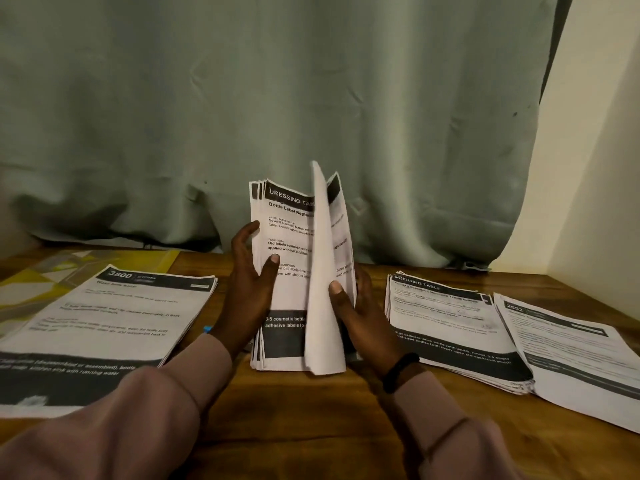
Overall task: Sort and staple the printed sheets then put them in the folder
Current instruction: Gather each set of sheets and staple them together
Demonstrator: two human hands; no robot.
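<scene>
A stack of printed sheets [287, 244] stands upright on its lower edge on the wooden table [294, 417], headed "DRESSING TABLE". My left hand [251, 285] holds its left side, thumb across the front page. My right hand [360, 317] grips the right side, its thumb pressing a sheet [323, 271] that is bent forward off the front. Another pile of sheets [104, 317], headed "3800 KITCHEN", lies flat at the left. At the right lie two overlapping piles, one [446, 323] headed "DRESSING TABLE" and one [568, 344] further right. I see no stapler or folder for certain.
A grey-green curtain [277, 98] hangs right behind the table's far edge. A cream wall [602, 168] closes the right side. Something yellow and grey [52, 268] lies under the left pile at the back left. A small blue object [207, 329] peeks out by my left wrist.
</scene>
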